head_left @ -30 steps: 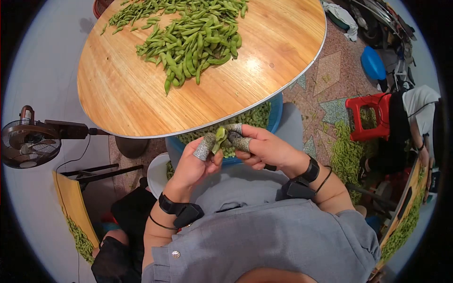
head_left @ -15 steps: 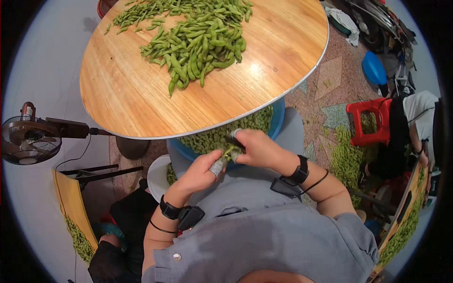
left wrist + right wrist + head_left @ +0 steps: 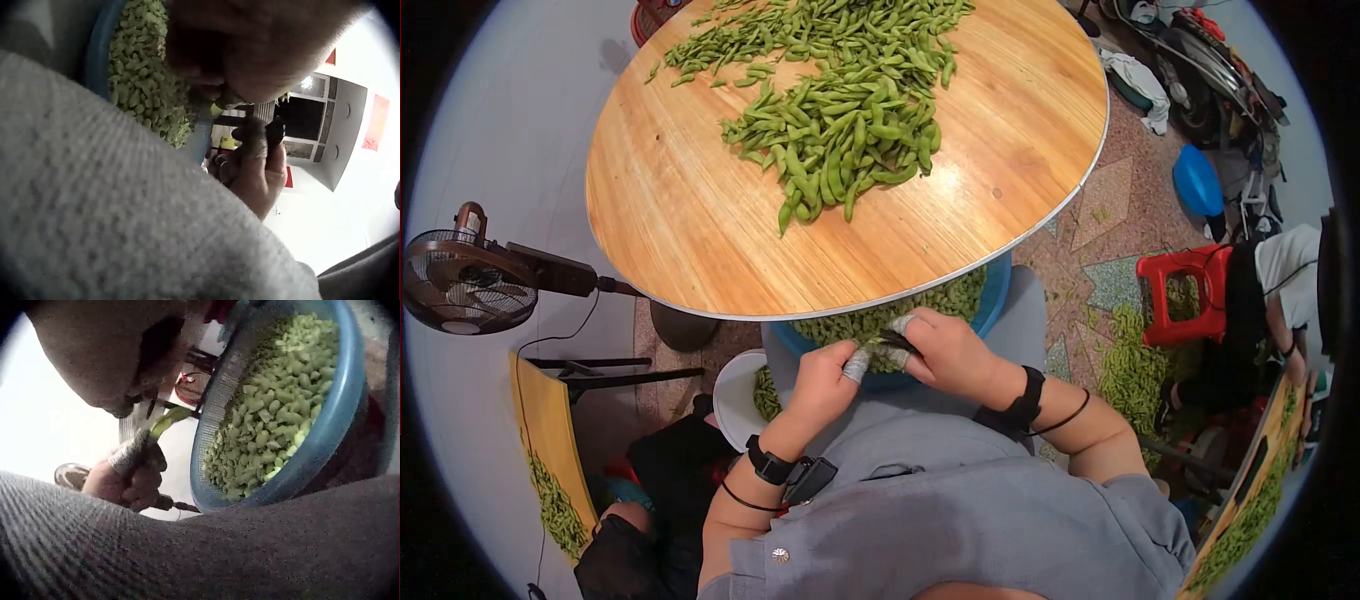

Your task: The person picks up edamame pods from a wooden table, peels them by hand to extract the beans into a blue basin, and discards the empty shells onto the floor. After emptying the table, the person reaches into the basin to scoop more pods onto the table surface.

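Over a blue basin of shelled green beans, both hands meet with fingertips close together. My left hand has grey wrapping on its thumb and pinches a green pod, which sticks out past the fingertips in the right wrist view. Wrapped fingers of my right hand curl round a small dark object; what it is cannot be told. Palm and wrist of the left hand hide much of the contact in the left wrist view.
A round wooden table bearing a heap of pods overhangs the basin. A white bucket stands left, a fan farther left. At right are a red stool, pods on the floor and another person's arm.
Both hands have turned knuckles-up and lie slightly lower in the head view. The pod, plainly visible between them earlier, is now mostly covered. The table appears shifted down and right.
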`<act>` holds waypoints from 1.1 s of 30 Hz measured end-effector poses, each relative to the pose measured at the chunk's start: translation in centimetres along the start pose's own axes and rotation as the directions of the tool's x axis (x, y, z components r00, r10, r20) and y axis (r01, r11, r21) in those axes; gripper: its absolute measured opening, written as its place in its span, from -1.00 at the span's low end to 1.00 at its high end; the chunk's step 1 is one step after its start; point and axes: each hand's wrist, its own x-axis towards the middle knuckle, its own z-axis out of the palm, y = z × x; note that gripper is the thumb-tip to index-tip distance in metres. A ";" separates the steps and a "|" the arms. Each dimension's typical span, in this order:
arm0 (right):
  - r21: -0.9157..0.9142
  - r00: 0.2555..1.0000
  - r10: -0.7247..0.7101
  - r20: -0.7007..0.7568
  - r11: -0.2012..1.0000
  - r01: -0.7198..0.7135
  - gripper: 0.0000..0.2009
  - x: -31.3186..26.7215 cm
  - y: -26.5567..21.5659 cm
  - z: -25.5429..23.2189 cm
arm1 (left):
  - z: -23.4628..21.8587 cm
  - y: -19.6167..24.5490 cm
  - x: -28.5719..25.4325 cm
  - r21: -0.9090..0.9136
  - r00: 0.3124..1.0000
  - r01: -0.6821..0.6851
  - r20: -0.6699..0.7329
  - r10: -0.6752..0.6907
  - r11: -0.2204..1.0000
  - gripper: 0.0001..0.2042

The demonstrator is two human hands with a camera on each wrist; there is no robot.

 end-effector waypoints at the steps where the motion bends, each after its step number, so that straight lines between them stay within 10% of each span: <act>1: 0.023 0.991 -0.089 -0.101 0.996 0.092 -0.81 0.3 0.9 0.9 | 0.0 0.7 0.2 -0.065 0.999 -0.046 -0.004 0.045 0.997 -0.93; 5: 0.372 0.966 0.240 0.098 0.891 -0.260 -0.83 0.4 -0.2 0.2 | -0.1 1.4 0.3 -0.307 0.995 -0.054 0.067 0.078 0.950 -0.85; 7: 0.737 0.789 0.439 0.429 0.334 -0.587 -0.85 0.4 -0.7 -0.1 | -0.3 2.3 0.2 -0.637 0.948 0.256 0.311 -0.062 0.727 -0.88; 8: 0.735 0.788 0.440 0.430 0.335 -0.589 -0.85 0.5 -0.6 -0.2 | 0.0 2.3 0.3 -0.639 0.949 0.256 0.311 -0.061 0.725 -0.88; 10: 0.824 0.743 0.381 0.551 -0.104 -0.557 -0.88 0.7 -0.2 -0.3 | 0.6 2.1 0.5 -0.896 0.926 0.374 0.377 -0.033 0.239 -0.86; 14: 0.782 0.711 0.466 0.526 0.064 -0.620 -0.88 0.9 0.3 -0.4 | 1.5 1.6 0.7 -0.899 0.928 0.373 0.358 -0.108 0.228 -0.83; 17: 0.513 0.781 0.470 0.411 0.589 -0.624 -0.83 0.9 1.0 -0.2 | 1.8 1.0 0.6 -0.879 0.927 0.374 0.366 -0.085 0.295 -0.87; 19: 0.343 0.869 0.421 0.262 0.801 -0.491 -0.82 0.7 0.9 0.4 | 2.1 0.7 0.9 -0.583 0.995 0.042 0.094 0.017 0.811 -0.91; 20: 0.124 0.941 0.315 0.125 0.936 -0.329 -0.81 0.7 0.8 0.6 | 2.0 0.6 0.9 -0.590 0.996 0.038 0.089 0.018 0.807 -0.91; 23: -0.297 0.985 0.170 0.009 0.941 -0.160 -0.79 0.4 0.3 0.4 | 0.7 -0.6 0.1 -0.223 0.996 -0.059 -0.071 0.044 0.973 -0.89; 27: -0.222 0.990 0.114 0.078 0.970 -0.094 -0.80 2.8 -3.0 -2.3 | -2.8 -4.1 -3.2 -0.198 0.943 0.128 -0.278 -0.181 0.972 -0.89; 33: -0.224 0.940 -0.051 -0.337 0.974 -0.027 -0.81 11.2 -1.5 -1.5 | -6.3 -9.9 -10.4 0.420 0.892 0.412 -0.367 -0.264 0.808 -0.84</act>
